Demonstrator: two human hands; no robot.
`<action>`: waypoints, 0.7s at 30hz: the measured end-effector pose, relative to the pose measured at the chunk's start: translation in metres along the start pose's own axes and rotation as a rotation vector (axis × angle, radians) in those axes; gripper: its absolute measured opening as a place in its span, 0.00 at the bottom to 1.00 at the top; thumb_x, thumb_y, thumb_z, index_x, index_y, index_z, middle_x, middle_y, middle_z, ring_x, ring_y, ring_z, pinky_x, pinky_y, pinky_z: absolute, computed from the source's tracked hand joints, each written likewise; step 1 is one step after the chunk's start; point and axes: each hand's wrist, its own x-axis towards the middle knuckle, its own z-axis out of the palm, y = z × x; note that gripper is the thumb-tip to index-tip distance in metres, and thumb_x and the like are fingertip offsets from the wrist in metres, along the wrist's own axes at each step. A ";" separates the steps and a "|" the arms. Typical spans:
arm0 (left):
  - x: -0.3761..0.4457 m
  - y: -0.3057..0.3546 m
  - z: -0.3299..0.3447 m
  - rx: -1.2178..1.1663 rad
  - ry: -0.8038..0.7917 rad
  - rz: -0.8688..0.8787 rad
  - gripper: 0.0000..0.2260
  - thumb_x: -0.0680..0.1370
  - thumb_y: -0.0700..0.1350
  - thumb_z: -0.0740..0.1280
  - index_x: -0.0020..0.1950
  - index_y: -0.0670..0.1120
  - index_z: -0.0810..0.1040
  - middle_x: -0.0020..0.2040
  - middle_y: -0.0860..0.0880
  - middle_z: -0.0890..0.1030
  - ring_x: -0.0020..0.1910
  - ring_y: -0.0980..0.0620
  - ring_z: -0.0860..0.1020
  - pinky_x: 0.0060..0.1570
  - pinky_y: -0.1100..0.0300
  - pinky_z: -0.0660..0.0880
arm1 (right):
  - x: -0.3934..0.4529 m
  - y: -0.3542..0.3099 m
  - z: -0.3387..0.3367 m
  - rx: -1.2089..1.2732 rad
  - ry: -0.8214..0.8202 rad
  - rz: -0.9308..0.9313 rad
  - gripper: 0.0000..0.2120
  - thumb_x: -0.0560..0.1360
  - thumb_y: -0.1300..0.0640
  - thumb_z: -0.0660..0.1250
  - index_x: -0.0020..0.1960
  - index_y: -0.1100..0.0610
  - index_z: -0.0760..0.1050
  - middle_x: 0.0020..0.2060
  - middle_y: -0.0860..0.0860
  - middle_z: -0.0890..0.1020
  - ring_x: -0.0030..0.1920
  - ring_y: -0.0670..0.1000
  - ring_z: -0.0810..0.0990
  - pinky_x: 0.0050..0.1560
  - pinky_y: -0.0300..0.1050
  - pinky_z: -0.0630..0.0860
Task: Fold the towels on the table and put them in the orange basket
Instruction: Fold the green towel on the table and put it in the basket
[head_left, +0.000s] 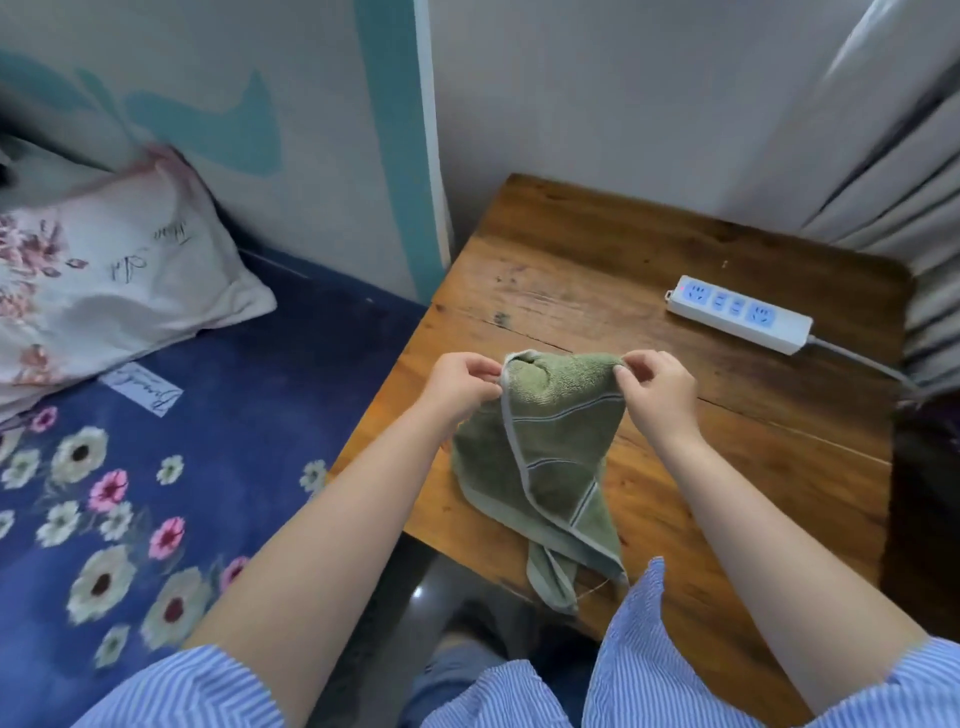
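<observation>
Striped blue sleeves (644, 670) frame two bare forearms above a wooden table (753, 467); the left hand (460, 382) and right hand (657, 387) each pinch an upper corner of a green towel (545, 457), lifting it so its lower end trails off the table's near edge; soft, light and limp, it looks best held by its corners; pale-hemmed, grey-striped terry; no orange basket in view.
</observation>
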 end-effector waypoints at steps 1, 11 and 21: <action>0.007 -0.003 0.004 0.020 0.002 -0.001 0.10 0.72 0.30 0.66 0.52 0.36 0.78 0.37 0.49 0.78 0.42 0.51 0.76 0.38 0.67 0.73 | 0.001 0.005 0.003 -0.038 -0.011 0.038 0.09 0.74 0.62 0.63 0.51 0.64 0.78 0.49 0.61 0.80 0.51 0.58 0.76 0.50 0.42 0.68; 0.059 -0.045 0.006 -0.154 -0.140 -0.278 0.16 0.70 0.34 0.71 0.54 0.40 0.68 0.45 0.46 0.77 0.43 0.51 0.76 0.49 0.58 0.74 | -0.015 0.001 0.056 -0.411 -0.138 0.257 0.14 0.76 0.55 0.59 0.56 0.62 0.75 0.57 0.60 0.76 0.60 0.60 0.69 0.58 0.52 0.67; 0.078 -0.097 -0.032 -0.108 -0.219 -0.329 0.13 0.71 0.29 0.68 0.41 0.43 0.66 0.45 0.43 0.76 0.39 0.50 0.75 0.36 0.61 0.75 | -0.032 -0.013 0.113 -0.657 -0.398 -0.062 0.14 0.74 0.63 0.57 0.54 0.61 0.79 0.55 0.55 0.79 0.59 0.55 0.71 0.60 0.47 0.68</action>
